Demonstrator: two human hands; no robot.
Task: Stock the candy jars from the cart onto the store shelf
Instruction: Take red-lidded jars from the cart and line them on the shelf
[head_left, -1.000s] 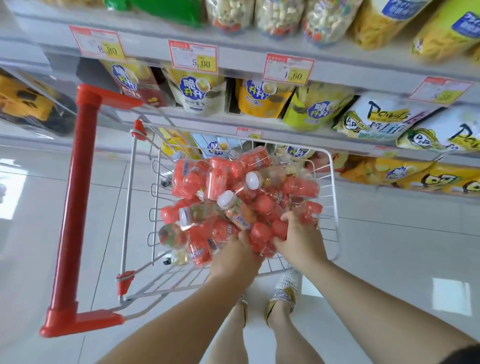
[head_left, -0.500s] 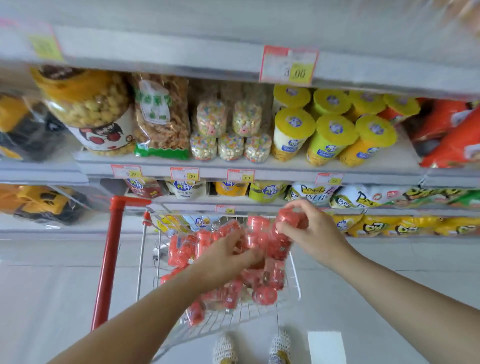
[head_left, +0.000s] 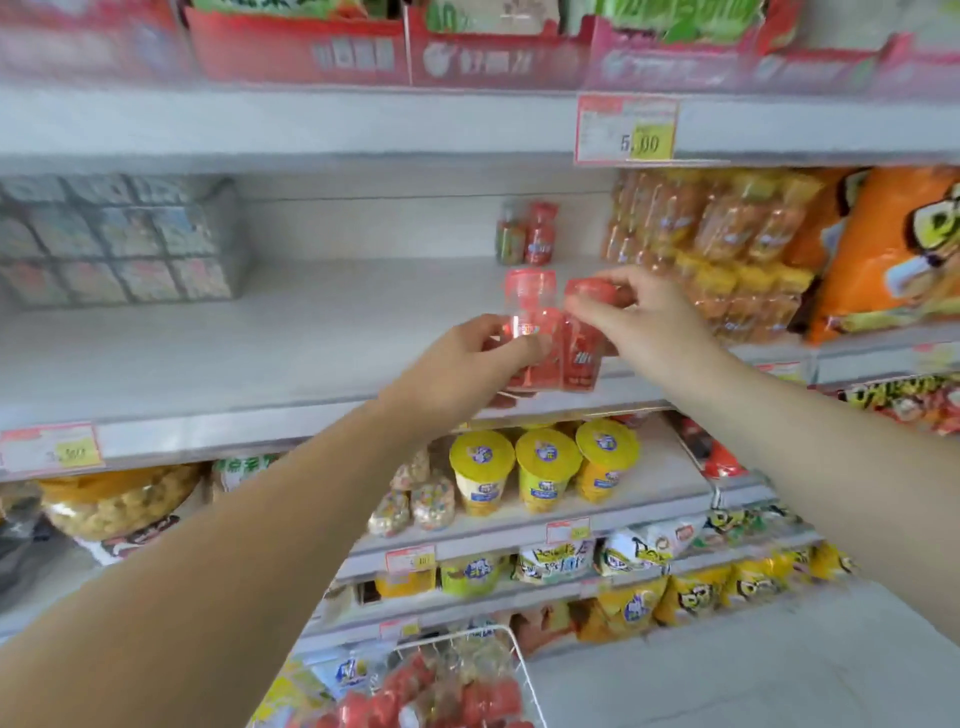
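The left hand (head_left: 467, 364) is gripping a red-capped candy jar (head_left: 530, 296), with the fingers curled round its clear lower body. More red is showing beneath this hand; whether that is a further jar cannot be told because of blur. The right hand (head_left: 649, 322) is pinching a second candy jar (head_left: 582, 364) by its red cap, thumb on the near side and fingers over the top. Both jars are being held upright and are touching side by side, above the front part of the white shelf (head_left: 260, 338). Whether their bases are resting on the shelf surface cannot be told.

Two standing jars (head_left: 525, 234), one greenish and one red, are sitting at the back of the same shelf, behind the held pair and apart from it. A grey boxed pack (head_left: 114, 239) is occupying the left end of the shelf, and orange snack bags (head_left: 883, 249) are filling the right end.

The wire cart (head_left: 524, 675) is showing at the bottom edge, below the forearms, and loose red jars (head_left: 415, 696) are lying in it. Yellow-lidded cups (head_left: 540, 467) are standing on the shelf below. A price tag (head_left: 626, 130) is hanging on the rail above.
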